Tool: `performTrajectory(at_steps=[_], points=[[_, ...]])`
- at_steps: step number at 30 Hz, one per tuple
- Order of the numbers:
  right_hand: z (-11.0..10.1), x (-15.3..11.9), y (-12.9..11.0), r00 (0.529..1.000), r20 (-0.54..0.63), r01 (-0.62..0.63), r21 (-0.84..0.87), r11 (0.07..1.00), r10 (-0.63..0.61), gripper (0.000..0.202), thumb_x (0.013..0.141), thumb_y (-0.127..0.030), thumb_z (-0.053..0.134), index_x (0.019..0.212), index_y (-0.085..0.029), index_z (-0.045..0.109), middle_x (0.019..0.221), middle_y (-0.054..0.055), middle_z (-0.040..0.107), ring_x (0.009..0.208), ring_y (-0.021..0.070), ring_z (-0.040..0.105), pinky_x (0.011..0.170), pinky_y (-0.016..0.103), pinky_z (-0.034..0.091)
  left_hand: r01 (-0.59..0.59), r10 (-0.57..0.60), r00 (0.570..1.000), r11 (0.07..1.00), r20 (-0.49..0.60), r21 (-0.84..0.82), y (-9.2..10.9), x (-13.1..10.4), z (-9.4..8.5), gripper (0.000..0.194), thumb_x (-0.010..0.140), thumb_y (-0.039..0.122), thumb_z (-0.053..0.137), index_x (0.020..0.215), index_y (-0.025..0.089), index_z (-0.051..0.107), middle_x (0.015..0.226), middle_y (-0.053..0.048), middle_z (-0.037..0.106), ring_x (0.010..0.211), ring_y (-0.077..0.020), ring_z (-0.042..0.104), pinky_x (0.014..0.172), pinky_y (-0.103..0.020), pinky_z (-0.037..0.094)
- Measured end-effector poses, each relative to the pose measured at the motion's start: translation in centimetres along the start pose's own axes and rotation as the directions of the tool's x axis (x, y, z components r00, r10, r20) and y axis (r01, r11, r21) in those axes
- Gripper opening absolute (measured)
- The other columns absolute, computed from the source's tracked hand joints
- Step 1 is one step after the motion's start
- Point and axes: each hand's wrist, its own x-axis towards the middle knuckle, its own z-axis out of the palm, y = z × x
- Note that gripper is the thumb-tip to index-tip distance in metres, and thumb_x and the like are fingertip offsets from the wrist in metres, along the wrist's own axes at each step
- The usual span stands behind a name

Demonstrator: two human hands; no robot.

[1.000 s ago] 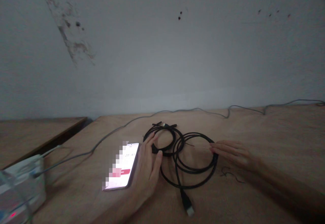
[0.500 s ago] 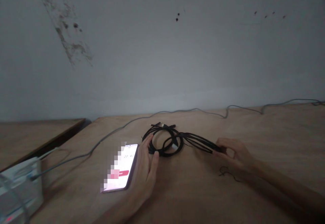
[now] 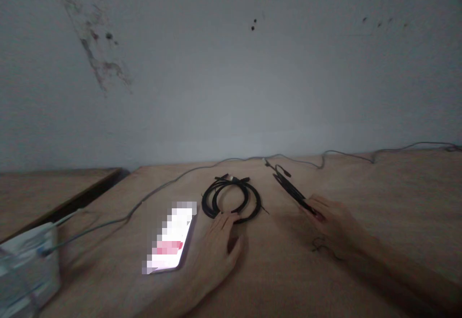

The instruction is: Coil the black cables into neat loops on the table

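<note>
- The right hand (image 3: 327,217) now holds the right coil (image 3: 290,188) tilted above the table (image 3: 281,270), fingers closed on its near end.
- The 2 coils, overlapping 1 second ago, are apart, so each can be handled alone.
- The left hand (image 3: 221,243) has shifted to the left coil's (image 3: 206,203) near edge, fingers together; cannot tell if they grip.

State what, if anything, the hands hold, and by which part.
The right hand holds a coiled black cable by its loops' near end. The left hand is at the near edge of another black coil; whether it grips cannot be told.
</note>
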Motion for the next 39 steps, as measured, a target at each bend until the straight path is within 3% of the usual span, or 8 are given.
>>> performTrajectory(at_steps=[3,5,13,19,25,30,35,39], points=[[1.1,0.3,0.7,0.99,0.09,0.116,-0.083,0.99,-0.108,0.026,0.099,-0.025,0.049,0.105,-0.02,0.073,0.097,0.011,0.074,0.084,0.0235,0.071,0.073,0.034,0.057,-0.006,0.006,1.0,0.999,0.011,0.034,0.1,0.0,0.0,0.039,0.096,0.03,0.055,0.134,0.021,0.056,0.14,-0.014,0.06,0.132,-0.0343,0.053,0.112,-0.057,0.043],[1.9,0.4,0.7,0.981,0.166,0.128,-0.133,0.983,-0.105,0.02,0.097,-0.024,0.056,0.101,-0.02,0.074,0.1,0.011,0.074,0.088,0.0259,0.072,0.076,0.036,0.057,-0.015,0.015,1.0,1.0,0.014,0.027,0.3,0.1,-0.2,0.036,0.095,0.029,0.055,0.131,0.022,0.056,0.135,-0.012,0.062,0.128,-0.0326,0.056,0.11,-0.054,0.045],[2.6,1.3,-0.2,0.957,0.265,-0.089,-0.11,0.99,0.116,0.023,0.096,-0.037,0.059,0.092,-0.021,0.075,0.094,0.008,0.073,0.083,0.0244,0.068,0.075,0.034,0.051,-0.01,0.008,1.0,0.996,0.021,0.094,0.0,0.5,-0.4,0.028,0.093,0.018,0.057,0.121,0.022,0.063,0.121,-0.009,0.067,0.115,-0.0292,0.061,0.1,-0.047,0.049],[1.5,2.2,-1.1,0.953,0.217,-0.205,-0.043,0.978,0.21,0.024,0.095,-0.033,0.055,0.093,-0.019,0.075,0.094,0.01,0.075,0.087,0.0262,0.069,0.076,0.035,0.051,-0.036,0.028,0.998,0.983,0.051,0.182,-0.9,0.9,-0.3,0.02,0.098,0.015,0.054,0.113,0.021,0.066,0.111,-0.007,0.068,0.107,-0.0281,0.061,0.095,-0.047,0.047],[3.3,1.3,0.8,0.959,0.187,-0.208,-0.044,0.977,0.212,0.022,0.093,-0.027,0.056,0.102,-0.019,0.074,0.102,0.01,0.075,0.091,0.0251,0.07,0.081,0.035,0.051,-0.122,0.105,0.99,0.977,0.098,0.176,-0.3,1.0,-0.6,0.011,0.099,0.016,0.057,0.102,0.02,0.067,0.106,-0.006,0.068,0.102,-0.0271,0.061,0.092,-0.045,0.047],[4.4,0.8,2.1,0.963,0.231,-0.122,-0.09,0.988,0.14,0.025,0.094,-0.022,0.052,0.104,-0.019,0.075,0.099,0.01,0.073,0.088,0.0239,0.069,0.081,0.036,0.052,-0.209,0.196,0.97,0.974,0.142,0.085,-0.4,1.0,-0.3,0.014,0.099,0.014,0.055,0.106,0.021,0.066,0.106,-0.004,0.068,0.102,-0.0242,0.062,0.097,-0.044,0.045],[3.9,1.0,1.4,0.984,0.163,-0.078,-0.002,0.997,0.078,0.03,0.095,-0.021,0.049,0.113,-0.02,0.073,0.107,0.01,0.073,0.091,0.0228,0.069,0.081,0.036,0.054,-0.232,0.221,0.966,0.97,0.132,0.074,0.0,0.7,-0.4,0.014,0.102,0.023,0.052,0.099,0.021,0.065,0.102,-0.004,0.067,0.098,-0.0236,0.062,0.093,-0.042,0.047],[3.4,0.8,0.5,0.993,0.109,0.033,0.051,0.998,-0.038,0.036,0.095,-0.018,0.047,0.125,-0.024,0.066,0.117,0.009,0.069,0.1,0.0228,0.067,0.086,0.037,0.056,-0.129,0.133,0.991,0.968,-0.005,0.214,0.5,0.8,-1.0,0.023,0.103,0.034,0.049,0.11,0.021,0.065,0.118,-0.01,0.063,0.109,-0.0285,0.06,0.094,-0.046,0.046]])
